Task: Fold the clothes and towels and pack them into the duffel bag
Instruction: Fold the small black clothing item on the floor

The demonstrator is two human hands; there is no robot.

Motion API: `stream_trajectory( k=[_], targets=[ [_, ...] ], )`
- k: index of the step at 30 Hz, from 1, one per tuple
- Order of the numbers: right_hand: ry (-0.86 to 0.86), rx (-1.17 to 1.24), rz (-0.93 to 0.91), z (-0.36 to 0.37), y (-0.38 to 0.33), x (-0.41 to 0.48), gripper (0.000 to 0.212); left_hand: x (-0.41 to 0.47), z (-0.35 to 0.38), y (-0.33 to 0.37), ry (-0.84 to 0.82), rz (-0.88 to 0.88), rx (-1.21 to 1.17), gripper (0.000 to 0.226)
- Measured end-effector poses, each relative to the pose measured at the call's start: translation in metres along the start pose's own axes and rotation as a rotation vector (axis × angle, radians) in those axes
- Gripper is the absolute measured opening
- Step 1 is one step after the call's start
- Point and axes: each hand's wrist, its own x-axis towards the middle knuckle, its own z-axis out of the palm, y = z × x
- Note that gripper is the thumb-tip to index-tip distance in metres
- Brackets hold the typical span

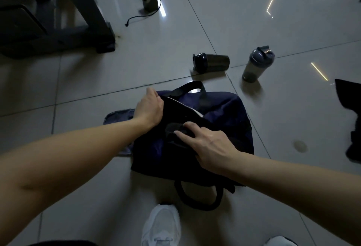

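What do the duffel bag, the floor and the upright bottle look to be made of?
Duffel bag: soft woven fabric, matte navy; it sags and creases. Floor: glossy tile, likely ceramic; grout lines and mirrored light streaks. Upright bottle: probably translucent plastic with a grey flip lid.

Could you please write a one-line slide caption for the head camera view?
Both hands, left hand and right hand, press dark clothing into a navy duffel bag on the tiled floor.

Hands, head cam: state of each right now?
Left hand: closed, gripping the duffel bag opening edge.
Right hand: open, fingers pressing a black garment into the bag.
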Motion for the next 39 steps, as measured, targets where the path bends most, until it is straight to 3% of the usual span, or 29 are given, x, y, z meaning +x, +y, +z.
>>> stream_trajectory(
  k=[3,6,9,14,19,22,25,27,32,39],
  targets=[
    [-0.063,0.043,0.104,-0.010,0.001,0.022,0.071,0.010,-0.003,0.003,-0.044,-0.133,-0.031,0.023],
    [-0.049,0.219,0.345,-0.018,0.015,0.055,0.072,0.019,0.000,-0.002,-0.228,-0.244,0.003,0.030],
    [-0.049,0.319,0.467,-0.017,0.023,0.083,0.068,0.026,0.004,-0.009,-0.342,-0.231,-0.061,0.023],
    [-0.052,0.353,0.580,-0.003,0.029,0.114,0.060,0.028,0.015,-0.022,-0.342,-0.126,-0.076,0.013],
    [-0.049,0.368,0.623,0.011,0.030,0.126,0.063,-0.006,0.025,-0.043,-0.223,0.214,0.141,0.036],
    [-0.047,0.373,0.642,0.018,0.027,0.128,0.066,-0.023,0.025,-0.063,-0.094,0.550,0.406,0.053],
    [-0.042,0.365,0.632,0.022,0.027,0.130,0.064,-0.031,0.024,-0.075,-0.069,0.889,0.598,0.034],
    [-0.037,0.370,0.629,0.023,0.028,0.131,0.062,-0.036,0.026,-0.077,-0.143,0.994,0.691,0.039],
    [-0.025,0.357,0.631,0.028,0.029,0.133,0.067,-0.050,0.029,-0.072,-0.348,0.864,0.856,0.076],
    [-0.039,0.320,0.612,0.030,0.031,0.131,0.078,-0.058,0.038,-0.081,-0.394,0.759,0.852,0.074]
  ],
)
